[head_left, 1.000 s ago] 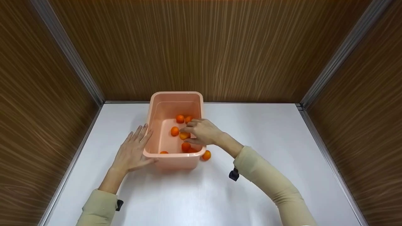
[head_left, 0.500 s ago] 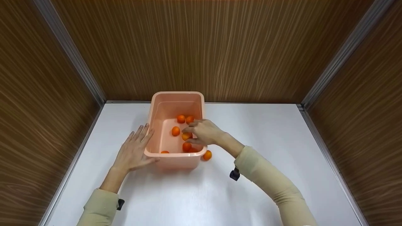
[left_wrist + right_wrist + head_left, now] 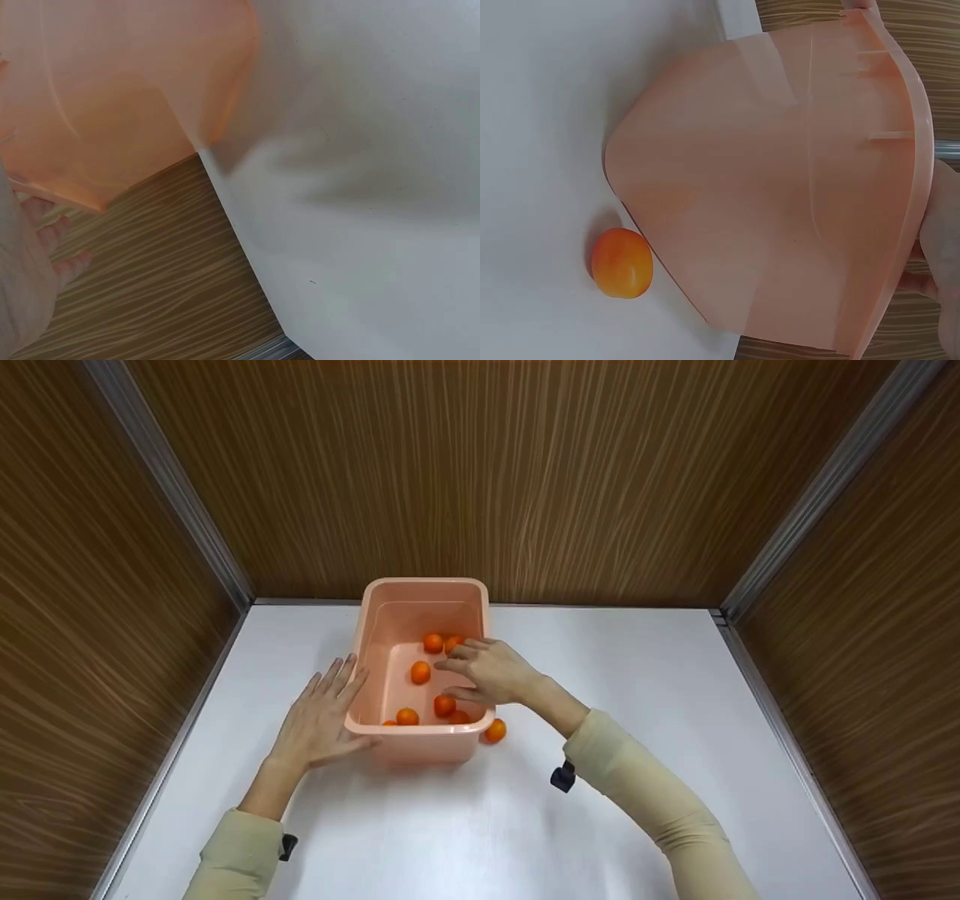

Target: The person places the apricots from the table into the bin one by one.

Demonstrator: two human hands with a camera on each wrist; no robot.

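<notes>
The fruit held half a second ago in the right hand (image 3: 491, 673) over the tub (image 3: 417, 739) is no longer there; an orange fruit (image 3: 407, 716) now lies on the tub floor by the near wall, where none lay before. Judgement: the fruit is released and one transfer is complete. The right hand remains above the tub's right rim, fingers loosely extended and holding nothing.

The left hand (image 3: 319, 721) lies flat against the tub's left outer wall, fingers straight and slightly spread, thumb toward the near corner; its position is unchanged over the last second. The tub has not shifted.

Contents of the tub: two fruits (image 3: 433, 643) together toward the far end, one partly hidden by the right fingers; one (image 3: 421, 672) near the middle; one (image 3: 444, 705) nearer the front right, with another partly hidden beside it; the newly arrived fruit; and one just showing behind the near rim. All are small, round and orange.

Outside the tub: one fruit (image 3: 622, 262) rests on the white table (image 3: 675, 682), just beside the tub's near right corner. Judgement: this one is yet to go in.

Wood panels close the table on three sides.
</notes>
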